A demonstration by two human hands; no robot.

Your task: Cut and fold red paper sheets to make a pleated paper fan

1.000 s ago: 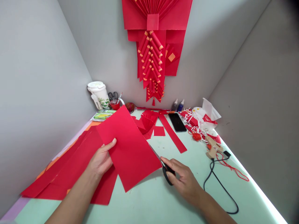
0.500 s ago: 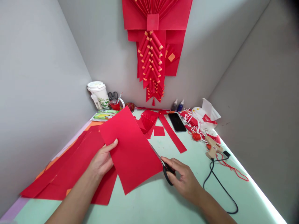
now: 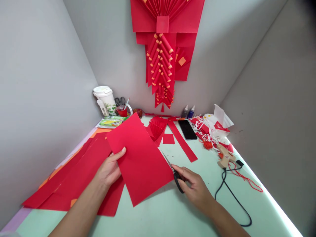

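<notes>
A sheet of red paper (image 3: 142,161) is held up at a tilt over the table. My left hand (image 3: 111,168) pinches its left edge, thumb on top and fingers hidden beneath. Black-handled scissors (image 3: 178,181) are in my right hand (image 3: 195,186), fingers wrapped round the handles. Their blades point up and away, lying along the sheet's right edge near its lower right corner. Whether the blades touch the paper, I cannot tell. Beneath my left forearm lie larger red sheets (image 3: 71,171), with some orange paper showing under them.
Behind the sheet lie a folded red paper fan (image 3: 156,128), a small red square (image 3: 168,139), a long red strip (image 3: 182,141) and a phone (image 3: 187,129). A glue gun (image 3: 224,156) with a black cord rests at right. A white cup (image 3: 105,100) stands back left.
The scissors have shifted slightly, their blades now lying just outside the paper's right edge, and the handles look closer together. The held sheet has barely moved.
</notes>
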